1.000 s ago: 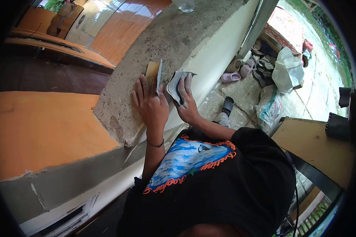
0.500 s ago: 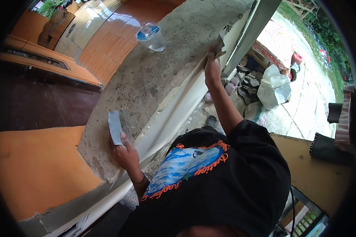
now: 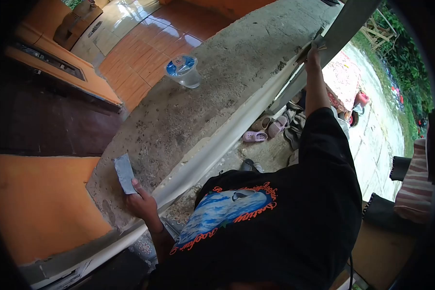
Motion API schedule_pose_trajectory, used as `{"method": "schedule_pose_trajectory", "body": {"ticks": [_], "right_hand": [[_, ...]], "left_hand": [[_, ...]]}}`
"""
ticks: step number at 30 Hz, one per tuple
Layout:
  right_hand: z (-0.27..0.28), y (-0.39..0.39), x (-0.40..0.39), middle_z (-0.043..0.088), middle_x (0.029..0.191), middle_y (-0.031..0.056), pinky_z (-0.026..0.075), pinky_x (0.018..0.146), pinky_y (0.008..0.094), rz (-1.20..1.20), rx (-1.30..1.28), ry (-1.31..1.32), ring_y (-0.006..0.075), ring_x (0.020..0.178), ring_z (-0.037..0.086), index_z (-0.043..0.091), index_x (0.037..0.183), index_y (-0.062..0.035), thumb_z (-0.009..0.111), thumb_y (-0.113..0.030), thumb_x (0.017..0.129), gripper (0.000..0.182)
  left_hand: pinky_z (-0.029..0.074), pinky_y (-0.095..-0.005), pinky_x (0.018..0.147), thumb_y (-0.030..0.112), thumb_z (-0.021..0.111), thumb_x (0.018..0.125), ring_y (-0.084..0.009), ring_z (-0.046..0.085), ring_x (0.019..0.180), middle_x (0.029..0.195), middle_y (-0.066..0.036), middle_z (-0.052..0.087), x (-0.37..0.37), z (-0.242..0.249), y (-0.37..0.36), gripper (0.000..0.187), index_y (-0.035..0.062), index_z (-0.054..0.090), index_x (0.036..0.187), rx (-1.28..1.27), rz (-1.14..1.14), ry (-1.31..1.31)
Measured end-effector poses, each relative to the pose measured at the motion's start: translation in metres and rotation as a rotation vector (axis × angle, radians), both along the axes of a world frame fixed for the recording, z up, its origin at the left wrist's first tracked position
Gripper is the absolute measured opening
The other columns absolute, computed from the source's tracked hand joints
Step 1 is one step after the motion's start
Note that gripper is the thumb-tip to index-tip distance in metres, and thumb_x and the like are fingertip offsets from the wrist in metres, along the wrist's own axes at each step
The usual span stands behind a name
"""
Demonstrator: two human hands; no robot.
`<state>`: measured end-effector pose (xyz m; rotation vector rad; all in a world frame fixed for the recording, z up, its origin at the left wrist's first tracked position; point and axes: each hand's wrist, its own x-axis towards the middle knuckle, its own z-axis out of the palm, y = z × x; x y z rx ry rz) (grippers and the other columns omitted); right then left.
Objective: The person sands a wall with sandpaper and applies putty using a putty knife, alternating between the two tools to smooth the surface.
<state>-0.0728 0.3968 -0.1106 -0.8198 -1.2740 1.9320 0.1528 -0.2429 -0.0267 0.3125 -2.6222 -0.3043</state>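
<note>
Head view shows me the ledge and, at its outer edge, the post. The right hand has moved farther, near the post, so the work spans more ledge; its grip I cannot tell. The left hand pinches the grey strip over the near end.

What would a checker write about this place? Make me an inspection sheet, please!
Surface: concrete ledge, rough and blotchy.
Job's things: grey strip in the left hand; small piece in the right hand, details too small to tell.
Clutter: plastic cup on the ledge; shoes on the ground beside it.
Hands: left thumb over the strip, at the near end; right stretched far along the ledge, by the post.
Cables: thin dark cord beside the shirt.
Surroundings: orange wall, tiled floor, green plants.
</note>
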Motion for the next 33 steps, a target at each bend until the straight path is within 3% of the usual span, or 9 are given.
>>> {"method": "schedule_pose_trajectory", "body": {"ticks": [5,8,9,14,18,19,21,31,33], "right_hand": [[-0.014,-0.087,0.035,0.058,0.08,0.0107,0.044,0.062,0.0309,-0.064,0.219,-0.189,0.0199,0.069,0.056,0.054,0.106,0.0026,0.043,-0.059,0.086,0.066],[-0.03,-0.176,0.071,0.055,0.072,0.0094,0.041,0.058,0.0301,-0.049,0.299,-0.269,0.0191,0.06,0.052,0.056,0.102,0.0045,0.039,-0.067,0.084,0.076],[-0.027,-0.215,0.087,0.055,0.083,0.0095,0.042,0.062,0.0297,-0.001,0.327,-0.159,0.0182,0.07,0.052,0.052,0.109,0.0037,0.039,-0.066,0.085,0.075],[0.008,-0.394,0.177,0.049,0.126,0.015,0.029,0.1,0.0309,0.275,0.3,-0.018,0.023,0.117,0.043,0.04,0.129,0.0036,0.043,-0.039,0.094,0.055],[0.007,-0.496,0.221,-0.002,0.145,0.0303,0.008,0.11,0.0417,0.33,0.734,0.016,0.0427,0.136,-0.003,0.002,0.142,0.0001,0.042,-0.02,0.094,0.066],[0.013,-0.519,0.236,-0.002,0.144,0.0321,0.007,0.11,0.0439,0.356,0.767,0.007,0.0453,0.135,-0.004,0.002,0.141,0.0013,0.046,-0.019,0.092,0.07],[0.022,-0.554,0.261,-0.004,0.143,0.0334,0.007,0.109,0.0462,0.467,0.787,-0.013,0.0459,0.134,-0.005,0.005,0.142,0.0014,0.052,-0.021,0.088,0.075],[0.032,-0.509,0.222,-0.007,0.145,0.0292,0.006,0.109,0.0427,0.298,0.617,0.057,0.0393,0.136,-0.008,0.003,0.143,-0.0025,0.041,-0.035,0.095,0.07],[0.027,-0.46,0.197,0.038,0.133,0.0185,0.023,0.104,0.033,0.391,0.195,0.076,0.0247,0.124,0.034,0.03,0.134,0.0037,0.042,-0.038,0.095,0.059]], "left_hand": [[0.041,-0.0505,0.067,0.034,0.04,0.094,-0.046,0.055,0.082,0.092,-0.03,0.059,0.002,0.01,0.001,0.046,-0.0076,0.058,0.103,0.028,-0.008,-0.206],[0.032,-0.0477,0.098,0.034,0.037,0.094,-0.0411,0.047,0.112,0.115,-0.025,0.054,-0.001,0.007,-0.007,0.045,-0.0017,0.054,0.116,-0.176,-0.313,-0.043],[0.018,-0.048,0.108,0.034,0.034,0.095,-0.0369,0.031,0.128,0.131,-0.022,0.043,0.0,0.009,-0.01,0.047,0.0007,0.049,0.124,-0.183,-0.379,-0.097],[0.018,-0.0495,0.107,0.035,0.036,0.095,-0.0318,0.026,0.133,0.14,-0.016,0.035,0.004,0.013,-0.017,0.05,0.0031,0.039,0.133,-0.338,-0.509,-0.147],[0.018,-0.0502,0.107,0.036,0.035,0.095,-0.0313,0.026,0.133,0.14,-0.016,0.034,0.008,0.01,-0.02,0.053,0.0008,0.036,0.134,-0.272,-0.561,-0.117],[0.018,-0.0505,0.107,0.036,0.035,0.095,-0.031,0.026,0.133,0.14,-0.017,0.035,0.007,0.009,-0.023,0.053,-0.0005,0.037,0.133,-0.25,-0.573,-0.12],[0.021,-0.0538,0.104,0.034,0.036,0.094,-0.0324,0.029,0.131,0.139,-0.017,0.035,0.005,0.006,-0.028,0.044,0.0088,0.045,0.13,-0.256,-0.607,-0.094],[0.024,-0.0458,0.106,0.031,0.038,0.094,-0.0341,0.038,0.125,0.133,-0.019,0.044,0.004,0.008,-0.027,0.048,-0.0026,0.043,0.128,-0.028,-0.567,-0.078],[0.024,-0.0456,0.106,0.031,0.037,0.095,-0.0351,0.038,0.125,0.133,-0.019,0.043,0.001,0.007,-0.022,0.048,-0.0033,0.043,0.128,-0.017,-0.479,-0.141]]}}
